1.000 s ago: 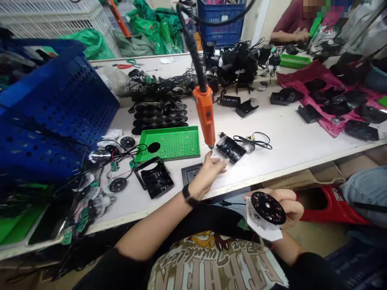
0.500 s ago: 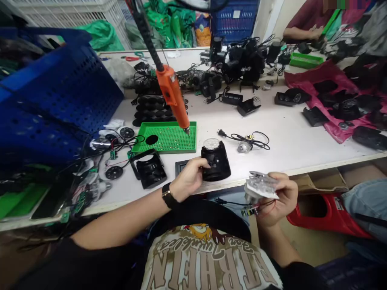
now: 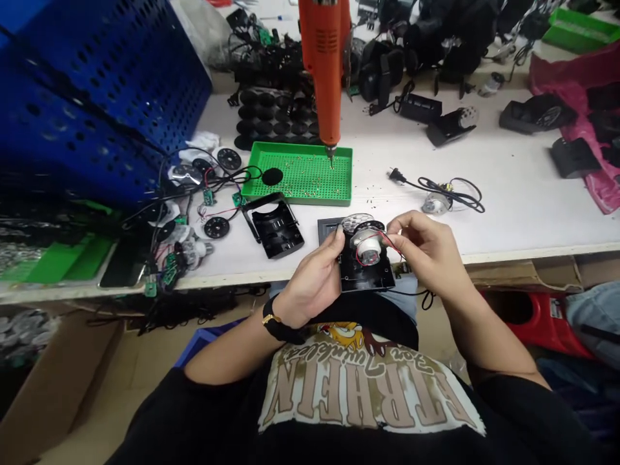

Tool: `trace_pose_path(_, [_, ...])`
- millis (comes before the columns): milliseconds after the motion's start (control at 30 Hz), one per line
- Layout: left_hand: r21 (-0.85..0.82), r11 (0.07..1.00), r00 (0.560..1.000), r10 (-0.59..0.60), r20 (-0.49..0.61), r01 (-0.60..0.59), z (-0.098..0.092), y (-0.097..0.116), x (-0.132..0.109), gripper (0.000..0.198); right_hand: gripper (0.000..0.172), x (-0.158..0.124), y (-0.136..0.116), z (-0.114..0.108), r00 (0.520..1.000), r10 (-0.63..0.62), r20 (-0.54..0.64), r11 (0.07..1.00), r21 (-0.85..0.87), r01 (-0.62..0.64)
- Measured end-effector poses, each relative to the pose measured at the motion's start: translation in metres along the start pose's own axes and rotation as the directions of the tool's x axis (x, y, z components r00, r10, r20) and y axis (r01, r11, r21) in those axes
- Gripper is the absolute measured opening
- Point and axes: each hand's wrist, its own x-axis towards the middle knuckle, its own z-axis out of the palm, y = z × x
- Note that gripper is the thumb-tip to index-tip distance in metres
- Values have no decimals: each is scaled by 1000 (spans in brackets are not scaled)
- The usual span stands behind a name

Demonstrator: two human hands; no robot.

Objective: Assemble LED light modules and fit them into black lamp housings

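My left hand [image 3: 314, 281] grips the left side of a black plastic housing [image 3: 356, 281], its thumb up by the clear faceted lens [image 3: 357, 223]. Over the open housing sits a lamp unit [image 3: 369, 248] with a white cylindrical body, a black disc and red wires. Fingers of my right hand [image 3: 429, 248] are pinched at that unit's right edge, near the wires. A black cord runs from the housing's lower right below the table edge. Whether the unit is fully seated cannot be made out.
An orange electric screwdriver [image 3: 327, 77] hangs over a green tray [image 3: 296, 199] of small screws. Left of my hands lies another black housing [image 3: 278, 232]. A corded lamp part [image 3: 436, 201] rests to the right. A blue crate [image 3: 121, 84] stands at the left.
My right hand has brought the lamp unit leftward to the housing. The housing is now turned with its open inside showing, and the view has tilted down.
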Motion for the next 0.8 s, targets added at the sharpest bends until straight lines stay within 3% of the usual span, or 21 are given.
trace_pose_path(167, [13, 997, 998, -70, -4, 70, -12, 7, -2, 40, 8, 18, -7, 11, 988, -6, 152, 996, -85, 19])
trace_pose_path(433, [11, 989, 989, -144, -19, 145, -27, 9, 8, 49, 6, 40, -17, 16, 960, 92, 266, 977, -212, -34])
trace_pose_path(800, [-13, 989, 984, -151, -90, 150, -32, 9, 13, 45, 7, 47, -16, 18, 953, 72, 295, 981, -196, -14])
